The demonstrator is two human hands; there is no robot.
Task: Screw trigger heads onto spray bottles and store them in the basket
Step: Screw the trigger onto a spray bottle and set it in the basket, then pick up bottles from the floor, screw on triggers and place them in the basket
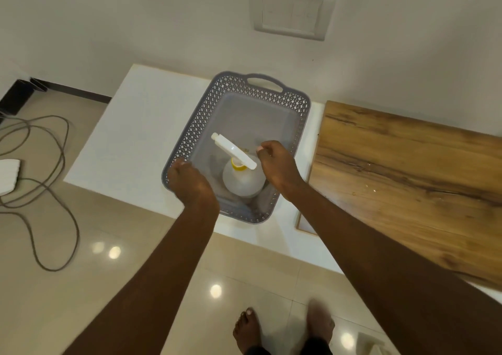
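A grey perforated basket (274, 98) stands on the white table. Inside it, near the front, a translucent spray bottle (243, 182) stands upright. It carries a white trigger head (231, 148) on a yellow collar, nozzle pointing back-left. My left hand (190, 183) grips the basket's near-left rim, fingers curled over the edge. My right hand (275, 163) hovers inside the basket, just right of the trigger head's rear end. Its fingers are loosely curled with nothing between them.
The white table (130, 143) stands against the wall, with a wooden board (407, 181) on its right part. On the tiled floor to the left lie a looped cable (54, 191) and a white object (8, 175). My bare feet (282, 327) are below.
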